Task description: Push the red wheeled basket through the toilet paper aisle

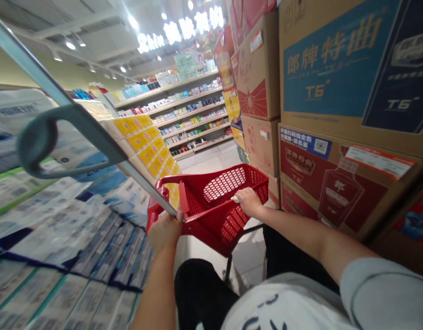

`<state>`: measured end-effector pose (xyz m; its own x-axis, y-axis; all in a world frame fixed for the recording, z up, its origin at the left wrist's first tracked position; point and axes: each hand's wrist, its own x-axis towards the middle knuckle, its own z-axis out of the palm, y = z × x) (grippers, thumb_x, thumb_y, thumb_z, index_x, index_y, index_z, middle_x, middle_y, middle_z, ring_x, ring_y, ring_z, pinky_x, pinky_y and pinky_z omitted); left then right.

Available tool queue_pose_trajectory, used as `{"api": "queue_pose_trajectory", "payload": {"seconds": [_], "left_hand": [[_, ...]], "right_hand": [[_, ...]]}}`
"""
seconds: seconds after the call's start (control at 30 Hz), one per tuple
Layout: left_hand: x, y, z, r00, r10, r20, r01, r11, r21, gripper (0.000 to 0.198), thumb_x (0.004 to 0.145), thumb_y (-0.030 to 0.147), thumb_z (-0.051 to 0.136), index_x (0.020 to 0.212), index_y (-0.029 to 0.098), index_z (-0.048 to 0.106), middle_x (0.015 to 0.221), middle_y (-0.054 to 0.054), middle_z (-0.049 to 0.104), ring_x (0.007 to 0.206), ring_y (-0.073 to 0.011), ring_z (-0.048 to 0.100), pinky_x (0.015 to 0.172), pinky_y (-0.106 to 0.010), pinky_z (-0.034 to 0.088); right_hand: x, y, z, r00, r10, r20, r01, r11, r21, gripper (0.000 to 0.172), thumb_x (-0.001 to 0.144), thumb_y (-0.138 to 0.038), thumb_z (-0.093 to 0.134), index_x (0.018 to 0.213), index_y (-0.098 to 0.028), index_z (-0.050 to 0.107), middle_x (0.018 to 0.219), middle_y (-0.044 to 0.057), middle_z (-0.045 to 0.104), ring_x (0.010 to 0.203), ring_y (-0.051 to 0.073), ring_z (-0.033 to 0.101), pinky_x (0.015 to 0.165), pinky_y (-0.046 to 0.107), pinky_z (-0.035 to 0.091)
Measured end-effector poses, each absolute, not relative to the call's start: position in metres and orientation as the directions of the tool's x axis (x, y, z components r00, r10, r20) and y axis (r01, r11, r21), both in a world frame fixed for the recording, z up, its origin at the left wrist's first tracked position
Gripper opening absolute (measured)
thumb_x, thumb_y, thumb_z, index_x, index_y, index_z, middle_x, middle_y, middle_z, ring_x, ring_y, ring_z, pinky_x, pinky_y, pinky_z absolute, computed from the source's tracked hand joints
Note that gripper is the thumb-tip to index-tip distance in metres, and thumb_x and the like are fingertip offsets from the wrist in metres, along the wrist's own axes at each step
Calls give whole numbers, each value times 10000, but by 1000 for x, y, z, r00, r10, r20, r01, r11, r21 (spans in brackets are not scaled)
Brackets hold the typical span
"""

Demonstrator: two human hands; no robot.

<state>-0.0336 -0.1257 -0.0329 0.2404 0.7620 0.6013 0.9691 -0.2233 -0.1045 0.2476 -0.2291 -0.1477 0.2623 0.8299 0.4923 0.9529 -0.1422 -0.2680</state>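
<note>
Gripping a grey metal bar (94,133) near its lower end, the left hand (166,230) is closed around it, while the right hand (248,201) rests curled on the red basket's (214,206) far rim. Stacked cartons (335,137) stand just beside; a tilted basket could knock them or tip.

A red plastic shopping basket (216,201) with perforated walls sits at the centre of the frame, tilted toward the lower left. A grey metal pole (94,133) with a looped hook at the left slants from upper left down to the basket's near rim.
</note>
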Motion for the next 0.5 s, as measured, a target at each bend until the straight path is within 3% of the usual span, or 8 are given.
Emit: {"api": "queue_pose_trajectory", "payload": {"seconds": [0.07, 0.13, 0.27, 0.5], "left_hand": [[-35, -127, -33, 255, 756, 603, 966, -223, -129, 627, 871, 595, 263, 749, 155, 694, 653, -106, 651, 611, -229, 596, 561, -298, 411], [-37, -128, -34, 254, 755, 605, 967, -214, -139, 618, 869, 598, 275, 759, 158, 695, 637, -102, 640, 604, -230, 594, 558, -301, 418], [-37, -130, -35, 236, 756, 611, 972, -198, -130, 619, 866, 607, 281, 766, 165, 702, 583, -94, 613, 602, -236, 597, 562, -308, 429], [-43, -117, -37, 270, 759, 592, 963, -217, -161, 631, 871, 608, 267, 755, 164, 700, 620, -103, 642, 625, -241, 621, 552, -301, 416]], "right_hand": [[266, -237, -144, 105, 874, 474, 977, 0, -215, 321, 818, -122, 475, 1098, -204, 609, 1122, 65, 622, 1016, 197, 511, 914, 325, 305], [295, -246, -144, 56, 902, 428, 977, 39, -209, 354, 817, -121, 475, 1132, -217, 606, 1130, 51, 627, 1016, 184, 528, 883, 300, 325], [335, -255, -150, 264, 903, 339, 933, -150, -326, 306, 784, -88, 471, 1002, -199, 657, 1024, 36, 663, 969, 176, 553, 837, 268, 345], [301, -251, -155, 341, 815, 468, 921, -190, -340, 284, 782, -92, 456, 974, -171, 651, 1055, 69, 645, 1044, 198, 514, 939, 323, 289]]}}
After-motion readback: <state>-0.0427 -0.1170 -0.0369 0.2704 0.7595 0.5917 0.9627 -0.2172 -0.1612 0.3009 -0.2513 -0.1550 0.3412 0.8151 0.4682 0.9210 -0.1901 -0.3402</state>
